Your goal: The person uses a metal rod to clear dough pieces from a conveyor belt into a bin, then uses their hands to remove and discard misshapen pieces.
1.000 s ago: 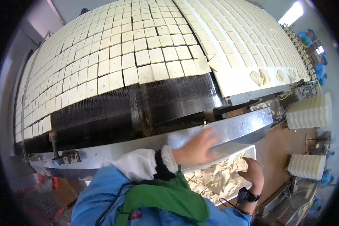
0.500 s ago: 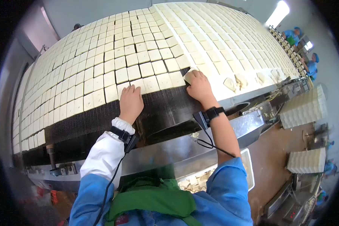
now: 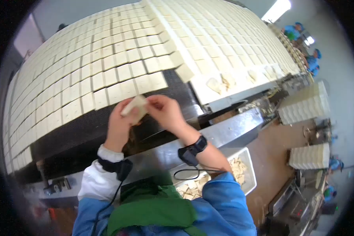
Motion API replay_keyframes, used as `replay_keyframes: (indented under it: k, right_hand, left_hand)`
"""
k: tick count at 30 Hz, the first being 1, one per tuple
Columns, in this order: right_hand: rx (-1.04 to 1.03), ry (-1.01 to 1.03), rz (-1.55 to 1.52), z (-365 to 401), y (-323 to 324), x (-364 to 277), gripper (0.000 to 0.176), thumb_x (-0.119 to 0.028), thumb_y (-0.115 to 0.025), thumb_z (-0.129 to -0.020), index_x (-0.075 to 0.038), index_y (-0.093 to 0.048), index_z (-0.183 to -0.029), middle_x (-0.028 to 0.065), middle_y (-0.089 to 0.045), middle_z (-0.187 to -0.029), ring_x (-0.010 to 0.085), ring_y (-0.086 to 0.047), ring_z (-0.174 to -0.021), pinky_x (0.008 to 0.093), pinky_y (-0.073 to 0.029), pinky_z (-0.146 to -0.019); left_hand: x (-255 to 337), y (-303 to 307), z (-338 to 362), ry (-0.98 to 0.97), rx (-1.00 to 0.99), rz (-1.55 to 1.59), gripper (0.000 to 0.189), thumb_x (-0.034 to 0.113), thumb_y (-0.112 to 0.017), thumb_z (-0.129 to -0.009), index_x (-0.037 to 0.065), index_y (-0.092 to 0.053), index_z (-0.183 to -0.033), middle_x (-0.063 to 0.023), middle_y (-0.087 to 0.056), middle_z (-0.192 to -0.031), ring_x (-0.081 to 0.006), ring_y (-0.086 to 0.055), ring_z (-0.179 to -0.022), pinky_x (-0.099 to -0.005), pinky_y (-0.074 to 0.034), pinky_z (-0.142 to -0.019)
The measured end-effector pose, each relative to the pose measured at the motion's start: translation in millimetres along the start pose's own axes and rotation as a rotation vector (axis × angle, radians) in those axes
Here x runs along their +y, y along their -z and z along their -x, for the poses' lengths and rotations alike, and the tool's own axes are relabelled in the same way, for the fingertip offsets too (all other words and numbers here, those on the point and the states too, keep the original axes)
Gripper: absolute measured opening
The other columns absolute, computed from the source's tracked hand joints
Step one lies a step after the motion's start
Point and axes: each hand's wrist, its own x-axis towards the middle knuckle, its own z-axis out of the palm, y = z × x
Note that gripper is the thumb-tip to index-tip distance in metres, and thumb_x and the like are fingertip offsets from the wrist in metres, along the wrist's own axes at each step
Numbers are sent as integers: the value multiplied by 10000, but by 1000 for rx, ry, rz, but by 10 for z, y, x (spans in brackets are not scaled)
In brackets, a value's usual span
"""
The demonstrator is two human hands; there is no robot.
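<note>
Rows of pale square slabs [image 3: 106,76] lie on the dark mesh belt [image 3: 78,128]. Over the belt's near edge, my left hand [image 3: 120,124] grips one pale slab [image 3: 135,106], which is tilted up off the belt. My right hand [image 3: 167,112] is beside it, with its fingers bent together at the slab's right side. Whether those fingers press on the slab is blurred. To the right of the mesh, more squares lie on a white sheet [image 3: 202,92], with broken pieces [image 3: 227,81] near its front edge.
Below the metal ledge [image 3: 236,128] stands a white bin [image 3: 252,183] of broken pieces. Stacked white trays [image 3: 305,103] stand on the right, with another stack [image 3: 308,156] nearer. Several people in blue are at the far right, one beside the long line [image 3: 293,31].
Both hands have drawn back from the rows and come together, with a slab now lifted between them. The view has shifted, and more bare mesh shows beside the white sheet.
</note>
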Motion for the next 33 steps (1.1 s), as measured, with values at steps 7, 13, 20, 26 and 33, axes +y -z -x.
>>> replay_keyframes:
  k: [7, 13, 20, 26, 33]
  right_hand:
    - [618, 136, 1252, -156, 1443, 6, 820, -511, -784, -771, -21, -521, -1373, 352, -425, -1430, 527, -379, -1343, 614, -254, -1142]
    - [404, -190, 1129, -295, 2110, 444, 614, -443, -702, -855, -25, -585, -1289, 368, -476, -1346, 531, -437, -1264, 612, -320, -1083]
    - [514, 5, 1143, -413, 3023, 770, 336, -275, -653, -893, 0, -621, -1084, 240, -568, -1015, 418, -530, -980, 539, -428, -905]
    - [563, -82, 1006, -465, 3909, 998, 485, -350, -792, -746, -41, -658, -1096, 244, -606, -1104, 439, -546, -1102, 506, -441, -967]
    - [396, -67, 1012, -339, 3752, 935, 253, -75, -693, -770, -30, -646, -1015, 258, -616, -961, 453, -600, -955, 494, -506, -851]
  left_hand:
    - [-36, 929, -53, -172, 159, -1074, 375, 150, -745, -853, 50, -650, -1202, -158, -705, -943, -270, -676, -802, -379, -545, -738]
    - [205, 269, 266, -493, 441, -1589, 490, 179, -743, -833, 68, -599, -1288, -202, -486, -1326, -414, -446, -1258, -487, -377, -1046]
    - [194, 48, 439, -729, 396, -1470, 397, 52, -699, -842, 32, -614, -1229, -207, -475, -1340, -410, -436, -1261, -506, -360, -1058]
    - [149, -152, 548, -730, 366, -1479, 341, 34, -689, -853, 37, -631, -1189, -206, -472, -1348, -401, -427, -1288, -500, -359, -1060]
    - [104, -629, 585, -710, 270, -1430, 248, 15, -673, -868, 31, -637, -1113, -179, -488, -1327, -376, -459, -1250, -474, -403, -1008]
